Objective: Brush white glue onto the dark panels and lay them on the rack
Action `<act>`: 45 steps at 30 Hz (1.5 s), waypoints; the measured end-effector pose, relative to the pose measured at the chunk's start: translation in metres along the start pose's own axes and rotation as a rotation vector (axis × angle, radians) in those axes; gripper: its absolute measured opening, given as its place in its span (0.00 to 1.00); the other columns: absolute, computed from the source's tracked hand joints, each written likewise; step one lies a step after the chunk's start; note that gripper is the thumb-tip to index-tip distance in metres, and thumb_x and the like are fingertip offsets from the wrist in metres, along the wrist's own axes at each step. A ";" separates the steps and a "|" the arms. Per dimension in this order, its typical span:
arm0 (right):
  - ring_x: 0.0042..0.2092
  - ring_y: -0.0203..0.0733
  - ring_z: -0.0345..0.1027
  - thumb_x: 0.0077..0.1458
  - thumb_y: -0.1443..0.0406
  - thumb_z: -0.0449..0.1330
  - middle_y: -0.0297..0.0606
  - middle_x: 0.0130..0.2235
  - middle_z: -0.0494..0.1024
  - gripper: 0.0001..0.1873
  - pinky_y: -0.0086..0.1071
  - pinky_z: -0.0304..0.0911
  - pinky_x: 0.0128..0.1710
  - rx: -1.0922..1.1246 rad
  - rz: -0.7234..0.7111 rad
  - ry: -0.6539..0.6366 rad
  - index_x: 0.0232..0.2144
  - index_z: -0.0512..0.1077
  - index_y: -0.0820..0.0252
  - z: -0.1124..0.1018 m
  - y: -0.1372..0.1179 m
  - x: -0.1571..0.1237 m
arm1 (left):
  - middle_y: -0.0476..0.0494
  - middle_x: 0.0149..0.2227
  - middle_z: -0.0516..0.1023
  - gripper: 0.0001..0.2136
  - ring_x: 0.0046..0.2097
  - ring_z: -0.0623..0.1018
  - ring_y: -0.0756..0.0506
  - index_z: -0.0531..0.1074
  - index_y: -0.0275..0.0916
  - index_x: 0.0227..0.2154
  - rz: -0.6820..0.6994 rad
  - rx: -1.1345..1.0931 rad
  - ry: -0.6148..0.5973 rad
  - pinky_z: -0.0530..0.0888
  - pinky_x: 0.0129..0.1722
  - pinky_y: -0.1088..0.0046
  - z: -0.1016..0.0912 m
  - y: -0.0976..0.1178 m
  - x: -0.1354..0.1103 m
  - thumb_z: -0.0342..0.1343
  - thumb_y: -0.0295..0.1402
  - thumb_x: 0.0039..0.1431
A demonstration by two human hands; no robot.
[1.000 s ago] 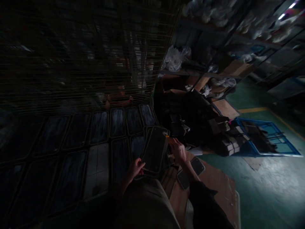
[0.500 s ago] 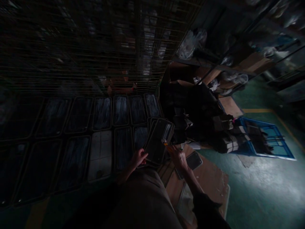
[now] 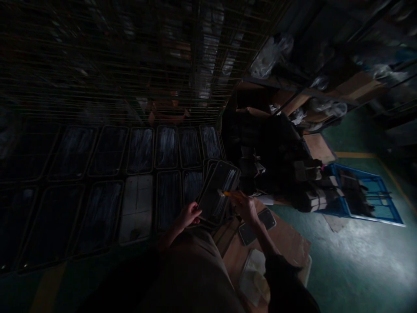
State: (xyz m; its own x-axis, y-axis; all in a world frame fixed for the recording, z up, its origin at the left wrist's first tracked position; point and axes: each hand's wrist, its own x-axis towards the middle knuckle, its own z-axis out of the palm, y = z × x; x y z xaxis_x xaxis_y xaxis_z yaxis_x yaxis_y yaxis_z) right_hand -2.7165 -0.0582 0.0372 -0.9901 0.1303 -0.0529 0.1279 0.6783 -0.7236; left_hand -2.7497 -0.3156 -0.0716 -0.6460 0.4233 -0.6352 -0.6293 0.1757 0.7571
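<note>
My left hand (image 3: 189,215) grips the lower left edge of a dark rectangular panel (image 3: 209,200) with rounded corners. This panel lies tilted on top of a stack of similar ones. In my right hand (image 3: 246,209) is a brush with an orange-yellow handle (image 3: 232,194). Its pale tip is at the panel's middle, and a whitish wet streak runs down the panel's right part. Another dark panel (image 3: 267,219) lies under my right forearm on a brown board (image 3: 289,237), near a pale cloth or bag (image 3: 252,271).
Rows of dark panels (image 3: 167,148) with whitish smears spread to the left, with one pale gridded rectangle (image 3: 137,206) among them. Wire mesh (image 3: 130,82) rises behind. At the right stand a blue crate (image 3: 374,219), dark bundles (image 3: 312,198) and shelves with cardboard boxes (image 3: 360,84).
The brush has moved left and slightly down across the panel, its handle now more level. The whitish streak reaches further down the panel. My left hand keeps its grip.
</note>
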 end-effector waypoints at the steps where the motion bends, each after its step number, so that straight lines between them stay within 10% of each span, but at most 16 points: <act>1: 0.36 0.40 0.74 0.62 0.61 0.51 0.40 0.39 0.79 0.14 0.30 0.67 0.33 -0.038 -0.035 0.053 0.43 0.74 0.57 -0.004 0.003 0.014 | 0.55 0.22 0.69 0.20 0.17 0.73 0.53 0.62 0.38 0.29 -0.002 0.000 -0.001 0.65 0.13 0.84 0.000 0.000 0.000 0.66 0.45 0.45; 8: 0.37 0.42 0.71 0.65 0.62 0.47 0.40 0.34 0.78 0.16 0.34 0.65 0.38 -0.151 -0.094 0.185 0.44 0.73 0.54 -0.008 0.000 0.079 | 0.55 0.23 0.70 0.19 0.16 0.72 0.54 0.63 0.38 0.29 -0.007 -0.041 0.032 0.64 0.12 0.85 0.003 -0.002 0.000 0.66 0.42 0.45; 19: 0.36 0.39 0.73 0.63 0.59 0.52 0.40 0.39 0.78 0.15 0.27 0.62 0.31 -0.183 -0.137 -0.078 0.46 0.73 0.56 0.016 -0.018 0.018 | 0.53 0.23 0.72 0.19 0.17 0.74 0.52 0.64 0.38 0.31 -0.038 -0.075 0.031 0.64 0.13 0.84 0.002 0.002 -0.002 0.67 0.42 0.44; 27: 0.39 0.41 0.71 0.65 0.60 0.49 0.42 0.43 0.77 0.16 0.31 0.65 0.35 -0.256 -0.128 0.106 0.47 0.73 0.57 0.020 -0.012 0.075 | 0.52 0.25 0.73 0.17 0.19 0.75 0.51 0.65 0.37 0.33 -0.050 -0.065 0.032 0.66 0.15 0.82 0.001 0.004 -0.004 0.66 0.38 0.47; 39: 0.42 0.40 0.74 0.64 0.63 0.50 0.40 0.45 0.78 0.15 0.29 0.69 0.38 0.001 -0.046 -0.213 0.50 0.71 0.52 0.051 -0.035 -0.072 | 0.50 0.25 0.75 0.15 0.21 0.77 0.50 0.66 0.35 0.34 -0.027 -0.126 -0.032 0.71 0.18 0.81 -0.003 0.003 -0.005 0.64 0.37 0.49; 45: 0.30 0.40 0.75 0.62 0.56 0.51 0.37 0.31 0.80 0.17 0.30 0.70 0.29 0.235 0.206 -0.138 0.45 0.73 0.58 0.033 -0.004 -0.041 | 0.50 0.25 0.75 0.15 0.21 0.78 0.49 0.66 0.35 0.35 -0.029 -0.077 0.000 0.71 0.18 0.81 -0.002 0.005 -0.005 0.64 0.35 0.49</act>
State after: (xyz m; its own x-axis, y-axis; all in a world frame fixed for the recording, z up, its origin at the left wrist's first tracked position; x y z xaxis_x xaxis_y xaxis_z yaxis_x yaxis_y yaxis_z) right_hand -2.6784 -0.0898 0.0196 -0.9454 0.1375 -0.2954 0.3251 0.4601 -0.8262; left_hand -2.7503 -0.3189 -0.0645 -0.6273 0.4190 -0.6564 -0.6787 0.1191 0.7247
